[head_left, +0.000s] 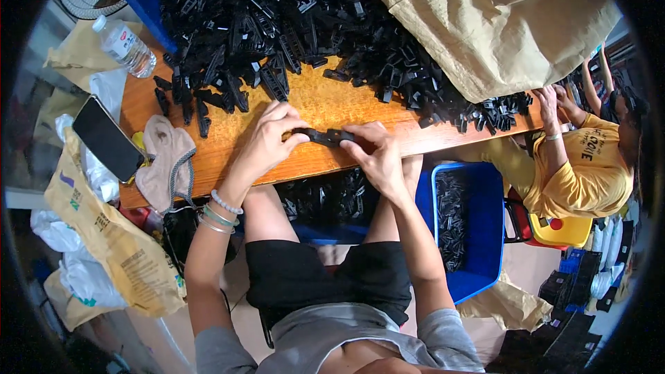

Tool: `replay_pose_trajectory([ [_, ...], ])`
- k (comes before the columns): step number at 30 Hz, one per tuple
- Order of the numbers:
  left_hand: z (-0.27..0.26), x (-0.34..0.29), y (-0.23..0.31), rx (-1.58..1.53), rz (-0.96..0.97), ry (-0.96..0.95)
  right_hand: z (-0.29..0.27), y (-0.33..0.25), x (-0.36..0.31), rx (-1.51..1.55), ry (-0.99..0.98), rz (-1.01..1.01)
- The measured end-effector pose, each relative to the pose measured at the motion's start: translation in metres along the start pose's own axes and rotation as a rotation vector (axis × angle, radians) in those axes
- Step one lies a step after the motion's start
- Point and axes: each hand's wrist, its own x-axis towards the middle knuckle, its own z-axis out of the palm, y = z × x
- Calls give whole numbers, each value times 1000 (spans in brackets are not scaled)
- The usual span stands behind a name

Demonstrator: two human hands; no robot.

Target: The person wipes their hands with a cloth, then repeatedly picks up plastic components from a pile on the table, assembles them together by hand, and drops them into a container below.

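Black slim part (321, 138), uneven outline, between left hand (269, 137) and right hand (378, 156)

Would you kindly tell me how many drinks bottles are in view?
1: a clear plastic bottle at the table's left side, beyond the phone and left of the heap of black parts. Others may be hidden behind the brown sack.
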Motion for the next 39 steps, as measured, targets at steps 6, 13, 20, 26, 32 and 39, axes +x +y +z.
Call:
replay_pose_trajectory([
  [6, 0, -8, 2, -24, -3, 2, 1, -2, -14, -92, -7, 13],
  [13, 6, -8, 5, -83, 70, -38, 16, -2, -12, -107, -13, 20],
  [20, -16, 2, -1, -90, 30, -71, -15, -7, -26, 6, -307, 8],
  [26, -36, 24, -18, 724, 252, -7, -58, 18, -29, -230, 228, 99],
  [32, -17, 21, -4, 673, 358, -75, -94, 69, -6, -779, 467, -106],
  [39, 9, -10, 40, 381, 249, 106, -60, 58, -8, -590, 494, -161],
])
